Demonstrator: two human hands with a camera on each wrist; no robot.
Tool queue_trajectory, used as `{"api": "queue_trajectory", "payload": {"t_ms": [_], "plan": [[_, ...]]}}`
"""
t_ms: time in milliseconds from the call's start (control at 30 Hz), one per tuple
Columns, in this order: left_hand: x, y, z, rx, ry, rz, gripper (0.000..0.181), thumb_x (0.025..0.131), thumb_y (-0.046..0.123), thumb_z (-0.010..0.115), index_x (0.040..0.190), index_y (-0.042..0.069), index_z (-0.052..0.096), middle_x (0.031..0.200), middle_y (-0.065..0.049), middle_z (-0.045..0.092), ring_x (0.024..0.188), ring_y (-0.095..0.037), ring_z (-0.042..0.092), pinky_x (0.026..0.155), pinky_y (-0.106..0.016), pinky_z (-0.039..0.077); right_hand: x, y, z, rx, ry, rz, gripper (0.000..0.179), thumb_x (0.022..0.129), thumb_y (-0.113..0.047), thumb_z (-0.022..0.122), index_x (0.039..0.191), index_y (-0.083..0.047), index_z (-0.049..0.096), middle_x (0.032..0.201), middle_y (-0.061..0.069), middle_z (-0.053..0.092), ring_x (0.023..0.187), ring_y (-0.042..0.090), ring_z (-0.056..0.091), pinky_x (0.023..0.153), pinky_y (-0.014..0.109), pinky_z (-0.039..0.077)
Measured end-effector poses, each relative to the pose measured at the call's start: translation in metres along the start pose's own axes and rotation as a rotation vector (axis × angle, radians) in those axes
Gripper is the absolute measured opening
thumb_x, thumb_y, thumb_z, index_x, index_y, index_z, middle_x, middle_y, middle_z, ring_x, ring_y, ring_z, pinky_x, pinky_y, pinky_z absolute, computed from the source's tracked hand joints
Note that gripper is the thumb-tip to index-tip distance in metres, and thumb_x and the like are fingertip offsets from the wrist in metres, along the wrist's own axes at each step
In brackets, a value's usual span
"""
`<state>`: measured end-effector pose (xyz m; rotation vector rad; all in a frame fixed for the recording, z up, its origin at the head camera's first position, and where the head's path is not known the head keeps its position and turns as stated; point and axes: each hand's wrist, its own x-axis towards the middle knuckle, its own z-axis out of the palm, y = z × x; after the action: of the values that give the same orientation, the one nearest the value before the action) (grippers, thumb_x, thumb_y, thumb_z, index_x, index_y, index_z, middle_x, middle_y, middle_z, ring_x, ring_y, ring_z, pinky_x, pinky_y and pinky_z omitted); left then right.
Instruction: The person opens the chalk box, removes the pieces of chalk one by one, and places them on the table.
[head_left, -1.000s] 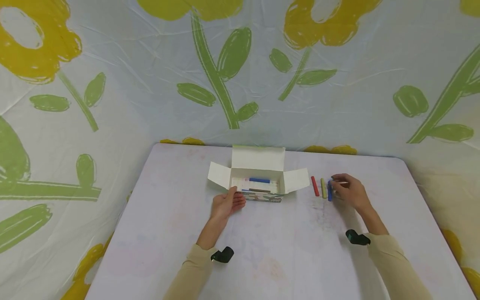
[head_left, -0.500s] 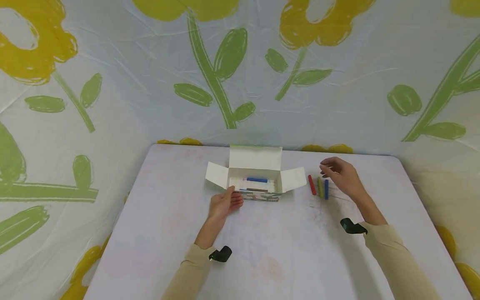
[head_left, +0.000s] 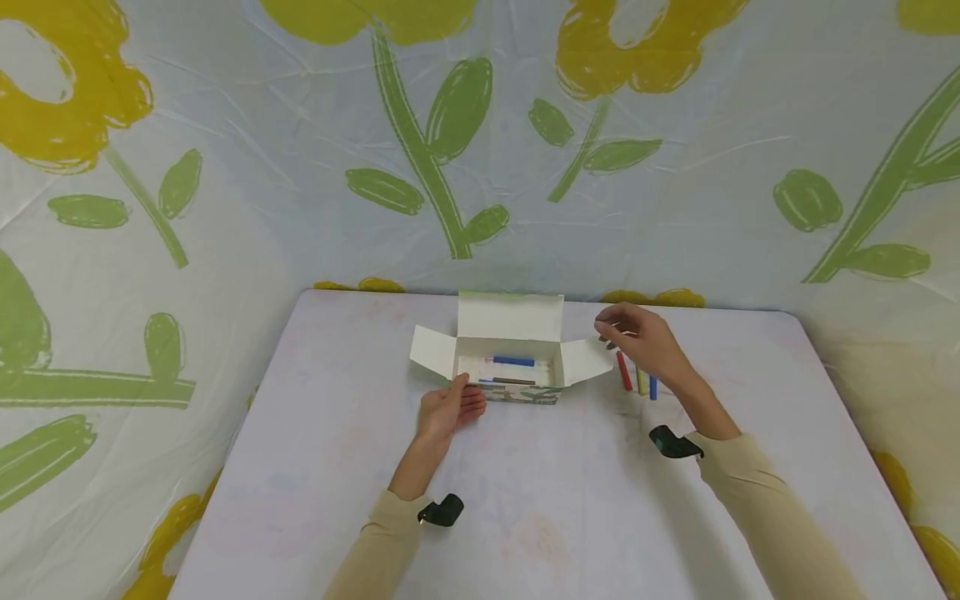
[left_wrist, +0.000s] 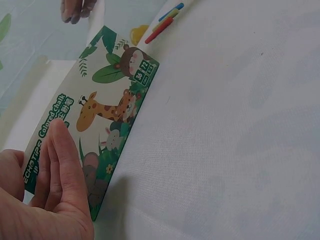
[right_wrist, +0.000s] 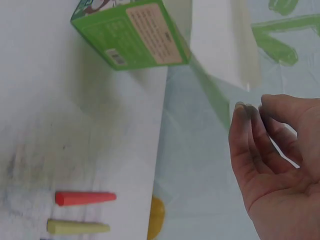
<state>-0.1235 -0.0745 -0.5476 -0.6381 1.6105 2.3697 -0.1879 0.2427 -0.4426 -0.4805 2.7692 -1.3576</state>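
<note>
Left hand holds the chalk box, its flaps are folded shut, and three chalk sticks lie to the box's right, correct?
Not shut: the head view shows the flaps open, a blue stick inside. The left hand does hold the chalk box, and three chalk sticks lie to its right.

Screened-off booth type set-up, exact rm type unclear: creased flower-print sheeting hung at back & sides, pale smudged tabletop w/ rounded corners btwn.

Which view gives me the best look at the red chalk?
The right wrist view: the red chalk lies large and unobstructed there. The head view shows it tiny; the left wrist view, smaller near the top edge.
</note>
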Motion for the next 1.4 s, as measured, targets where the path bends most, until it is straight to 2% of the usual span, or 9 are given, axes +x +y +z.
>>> {"api": "queue_trajectory", "payload": {"t_ms": [367, 567, 700, 1000, 1133, 1267, 1400], "plan": [[-0.001, 0.002, -0.001, 0.019, -0.003, -0.013, 0.041, 0.104, 0.028, 0.063, 0.104, -0.013, 0.069, 0.086, -0.012, 0.074, 0.075, -0.015, 0.074, 0.078, -0.029, 0.064, 0.015, -0.016, 0.036, 0.021, -0.088, -0.034, 0.021, 0.101, -0.013, 0.067, 0.117, 0.001, 0.067, 0.106, 0.017, 0.071, 0.097, 0.034, 0.069, 0.072, 0.019, 0.058], [-0.003, 0.003, 0.001, 0.01, 0.001, -0.017, 0.04, 0.104, 0.026, 0.062, 0.104, -0.013, 0.069, 0.085, -0.011, 0.074, 0.075, -0.016, 0.074, 0.077, -0.029, 0.064, 0.023, -0.018, 0.06, 0.013, -0.15, -0.133, 0.02, 0.101, -0.009, 0.066, 0.116, 0.004, 0.067, 0.108, 0.015, 0.071, 0.101, 0.033, 0.069, 0.083, 0.039, 0.062], [-0.003, 0.004, 0.002, 0.004, -0.002, -0.024, 0.041, 0.104, 0.026, 0.062, 0.105, -0.014, 0.068, 0.085, -0.012, 0.074, 0.076, -0.015, 0.074, 0.078, -0.029, 0.064, 0.026, -0.021, 0.075, 0.023, -0.199, -0.157, 0.02, 0.099, -0.006, 0.068, 0.116, 0.006, 0.067, 0.108, 0.014, 0.071, 0.1, 0.032, 0.069, 0.089, 0.047, 0.061], [0.0, 0.009, -0.002, -0.036, -0.01, -0.101, 0.047, 0.101, 0.03, 0.065, 0.115, -0.016, 0.065, 0.087, -0.012, 0.074, 0.078, -0.016, 0.074, 0.078, -0.028, 0.064, 0.033, -0.021, 0.104, 0.032, -0.344, -0.211, 0.02, 0.098, -0.007, 0.069, 0.113, 0.006, 0.067, 0.104, 0.012, 0.072, 0.098, 0.028, 0.07, 0.086, 0.043, 0.061], [0.0, 0.012, -0.004, -0.051, -0.016, -0.134, 0.051, 0.097, 0.032, 0.07, 0.115, -0.015, 0.065, 0.084, -0.011, 0.074, 0.075, -0.015, 0.074, 0.076, -0.026, 0.064, 0.035, -0.018, 0.113, 0.019, -0.379, -0.242, 0.017, 0.099, -0.004, 0.067, 0.112, 0.007, 0.067, 0.102, 0.012, 0.072, 0.096, 0.026, 0.069, 0.083, 0.039, 0.06], [0.0, 0.014, -0.003, -0.052, -0.016, -0.145, 0.045, 0.097, 0.03, 0.07, 0.11, -0.012, 0.067, 0.082, -0.009, 0.074, 0.073, -0.014, 0.074, 0.074, -0.025, 0.064, 0.038, -0.016, 0.119, 0.003, -0.393, -0.259, 0.013, 0.098, -0.002, 0.067, 0.108, 0.006, 0.068, 0.1, 0.011, 0.071, 0.092, 0.023, 0.068, 0.081, 0.036, 0.059], [0.0, 0.014, -0.001, -0.072, -0.005, -0.137, 0.033, 0.098, 0.022, 0.065, 0.105, -0.01, 0.068, 0.082, -0.01, 0.073, 0.073, -0.015, 0.073, 0.074, -0.026, 0.064, 0.042, -0.017, 0.122, -0.064, -0.423, -0.271, 0.01, 0.097, -0.005, 0.069, 0.104, 0.002, 0.07, 0.098, 0.009, 0.071, 0.09, 0.019, 0.067, 0.08, 0.034, 0.058]]}}
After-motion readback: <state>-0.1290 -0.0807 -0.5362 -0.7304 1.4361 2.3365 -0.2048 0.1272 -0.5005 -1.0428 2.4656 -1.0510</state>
